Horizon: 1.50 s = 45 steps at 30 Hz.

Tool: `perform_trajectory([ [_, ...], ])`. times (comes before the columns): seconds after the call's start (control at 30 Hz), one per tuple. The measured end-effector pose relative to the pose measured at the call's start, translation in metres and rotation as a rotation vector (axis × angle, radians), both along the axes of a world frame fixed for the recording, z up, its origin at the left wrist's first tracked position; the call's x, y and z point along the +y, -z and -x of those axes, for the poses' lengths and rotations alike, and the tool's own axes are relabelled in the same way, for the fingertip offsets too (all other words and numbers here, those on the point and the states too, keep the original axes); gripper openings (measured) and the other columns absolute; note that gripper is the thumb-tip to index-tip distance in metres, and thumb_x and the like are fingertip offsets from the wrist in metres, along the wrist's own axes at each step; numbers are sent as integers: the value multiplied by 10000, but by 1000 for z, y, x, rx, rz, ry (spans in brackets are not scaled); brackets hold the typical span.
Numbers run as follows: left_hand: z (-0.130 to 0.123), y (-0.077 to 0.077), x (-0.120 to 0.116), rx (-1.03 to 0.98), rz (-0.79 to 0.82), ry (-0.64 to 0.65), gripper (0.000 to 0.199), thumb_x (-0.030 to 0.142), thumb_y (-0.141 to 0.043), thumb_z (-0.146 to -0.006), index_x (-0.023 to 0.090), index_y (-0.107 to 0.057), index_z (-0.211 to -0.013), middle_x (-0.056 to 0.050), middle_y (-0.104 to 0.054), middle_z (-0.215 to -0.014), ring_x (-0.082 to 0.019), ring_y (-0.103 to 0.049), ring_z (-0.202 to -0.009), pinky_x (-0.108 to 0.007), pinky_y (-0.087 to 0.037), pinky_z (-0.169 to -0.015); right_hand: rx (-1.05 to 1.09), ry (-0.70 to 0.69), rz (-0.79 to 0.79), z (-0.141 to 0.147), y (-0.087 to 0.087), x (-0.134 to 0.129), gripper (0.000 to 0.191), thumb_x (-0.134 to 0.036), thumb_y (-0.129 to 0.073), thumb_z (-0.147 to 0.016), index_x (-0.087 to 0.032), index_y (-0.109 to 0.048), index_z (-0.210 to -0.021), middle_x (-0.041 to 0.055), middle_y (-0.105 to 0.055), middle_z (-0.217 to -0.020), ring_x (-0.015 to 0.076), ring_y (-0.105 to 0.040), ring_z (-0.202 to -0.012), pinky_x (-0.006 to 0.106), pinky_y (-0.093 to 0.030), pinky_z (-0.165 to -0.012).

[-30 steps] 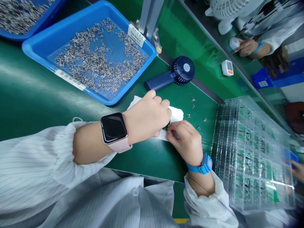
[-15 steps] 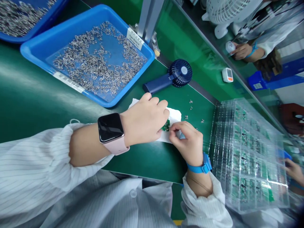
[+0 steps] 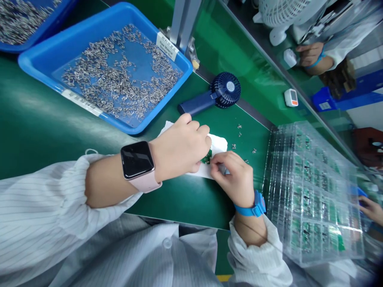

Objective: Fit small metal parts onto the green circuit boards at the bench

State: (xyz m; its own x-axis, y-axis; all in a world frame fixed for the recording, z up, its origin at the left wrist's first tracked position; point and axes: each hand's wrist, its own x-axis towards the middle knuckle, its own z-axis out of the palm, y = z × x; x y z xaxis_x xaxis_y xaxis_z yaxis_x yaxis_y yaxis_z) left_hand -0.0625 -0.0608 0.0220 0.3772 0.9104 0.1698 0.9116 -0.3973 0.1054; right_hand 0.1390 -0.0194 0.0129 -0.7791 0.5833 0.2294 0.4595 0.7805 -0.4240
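Shift since earlier frame: head view has drifted slightly, so the blue plastic tray point(image 3: 119, 124) sits further left; both hands remain at the same spot.
Head view: looking down on a green bench mat point(image 3: 179, 207), person's forearms entering from the lower left and bottom, in white striped sleeves point(image 3: 44, 191).
Work item: small green circuit board point(image 3: 206, 157), lying between the two hands, over a white wipe point(image 3: 220, 142); partly hidden by fingers.
Left hand point(image 3: 182, 145): curled, nearly closed, fingertips down on the near edge of the board and the wipe; seems to hold the board steady. Pink smartwatch point(image 3: 137, 163) on wrist.
Right hand point(image 3: 230, 175): thumb and forefinger pinched tight at the board's edge; anything between them too small to tell. Blue wrist strap point(image 3: 254, 208) on wrist.
Nearby: loose metal clips point(image 3: 239, 135) scattered on the mat just beyond the wipe; navy handheld fan point(image 3: 223, 91) lying beside the tray.
Tray contents: many silver metal clips point(image 3: 119, 75), spread in a loose layer.
Right of hands: stack of clear plastic trays point(image 3: 311, 195) holding green boards in rows.
Co-worker: a hand point(image 3: 372, 209) at the far right edge, by the stack.
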Motion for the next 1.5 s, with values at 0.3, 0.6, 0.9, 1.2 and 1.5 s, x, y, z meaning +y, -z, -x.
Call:
perform_trajectory([
  [0.3,1,-3,3,-57,78,5,314,403,-588,-849,105,-663,-913,-101,-652,-913,-244,-610,-851,-386,-370,-819,73,64,50,-4,-10,1,127,-95,-593,-864,-215,-627,-887,9,-681,-862,162,-634,-843,333,-513,-786],
  [0.6,1,-2,3,-80,85,8,309,396,-565,-867,102,-656,-901,-92,-634,-892,-240,-603,-852,-401,-375,-842,27,-43,-35,0,-4,1,130,-85,-581,-886,-205,-609,-929,36,-653,-892,176,-588,-870,364,-483,-802],
  [0.9,-1,-1,4,-29,80,14,297,372,-604,-838,97,-650,-942,-93,-622,-894,-247,-594,-853,-396,-382,-812,-31,-66,-20,2,0,-1,95,-114,-555,-910,-193,-607,-910,50,-612,-893,187,-535,-877,361,-476,-813],
  [1.2,1,-5,0,-69,63,21,278,360,-611,-834,134,-637,-994,-111,-617,-992,-291,-598,-912,-454,-384,-869,-21,-70,38,0,2,-1,91,-145,-523,-919,-192,-600,-925,63,-607,-907,204,-533,-900,371,-462,-846],
  [1.5,9,-9,4,-96,179,26,498,425,-692,-780,207,-556,-1207,-80,-607,-1201,-284,-586,-1103,-407,-350,-923,215,-63,88,-7,-12,6,99,-100,-585,-814,-195,-587,-789,12,-618,-812,159,-571,-839,312,-443,-844],
])
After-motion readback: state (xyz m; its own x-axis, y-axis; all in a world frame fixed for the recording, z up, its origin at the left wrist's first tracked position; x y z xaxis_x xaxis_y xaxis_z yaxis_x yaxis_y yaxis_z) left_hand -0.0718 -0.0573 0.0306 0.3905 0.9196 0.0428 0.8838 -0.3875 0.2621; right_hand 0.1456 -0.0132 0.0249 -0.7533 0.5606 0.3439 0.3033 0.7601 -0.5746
